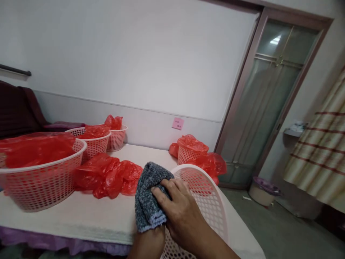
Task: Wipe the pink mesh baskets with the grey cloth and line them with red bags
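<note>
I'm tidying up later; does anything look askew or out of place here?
Yes: the perforated basket beside the right hand looks tipped, whereas the large basket on the picture's left stands upright. Crumpled red plastic also lies loose between them.

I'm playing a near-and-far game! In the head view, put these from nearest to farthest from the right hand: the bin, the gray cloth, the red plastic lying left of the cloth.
1. Gray cloth: touching the right hand.
2. Red plastic: off to the left.
3. Bin: low down, far right.
</note>
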A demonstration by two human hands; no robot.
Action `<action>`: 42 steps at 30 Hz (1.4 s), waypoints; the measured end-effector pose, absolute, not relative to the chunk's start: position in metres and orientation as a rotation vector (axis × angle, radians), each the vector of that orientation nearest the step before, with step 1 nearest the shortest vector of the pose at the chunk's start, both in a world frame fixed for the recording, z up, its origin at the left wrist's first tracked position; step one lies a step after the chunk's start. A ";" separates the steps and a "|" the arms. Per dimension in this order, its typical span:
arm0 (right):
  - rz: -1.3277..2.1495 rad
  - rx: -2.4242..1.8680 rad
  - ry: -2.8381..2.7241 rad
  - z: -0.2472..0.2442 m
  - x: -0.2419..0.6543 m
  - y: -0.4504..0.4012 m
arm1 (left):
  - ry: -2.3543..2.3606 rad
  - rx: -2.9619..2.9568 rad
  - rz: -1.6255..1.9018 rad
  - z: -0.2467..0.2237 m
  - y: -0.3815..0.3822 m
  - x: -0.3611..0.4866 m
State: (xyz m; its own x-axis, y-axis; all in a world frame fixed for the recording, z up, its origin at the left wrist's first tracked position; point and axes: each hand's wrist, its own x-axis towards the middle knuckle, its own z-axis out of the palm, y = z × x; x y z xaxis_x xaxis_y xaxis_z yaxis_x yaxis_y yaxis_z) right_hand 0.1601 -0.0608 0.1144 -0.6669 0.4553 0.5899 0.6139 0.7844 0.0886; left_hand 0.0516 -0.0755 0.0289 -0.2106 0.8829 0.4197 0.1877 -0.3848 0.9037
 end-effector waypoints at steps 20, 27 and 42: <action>-0.163 -0.890 -2.204 0.134 0.174 -0.038 | 1.227 1.473 1.574 0.022 -0.076 0.048; 0.618 -1.087 -1.381 0.165 0.227 -0.009 | 1.290 1.371 1.524 0.028 -0.077 0.038; -0.423 -0.918 -2.353 0.116 0.164 -0.041 | 1.260 1.483 1.578 0.022 -0.073 0.052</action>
State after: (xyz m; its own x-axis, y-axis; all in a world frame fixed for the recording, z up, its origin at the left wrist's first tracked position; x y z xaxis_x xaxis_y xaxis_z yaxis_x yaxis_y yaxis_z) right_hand 0.1637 -0.0413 0.1157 -0.6000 0.5141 0.6130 0.6955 0.7138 0.0821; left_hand 0.0522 -0.0731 0.0217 -0.1725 0.9112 0.3742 0.1631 -0.3482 0.9231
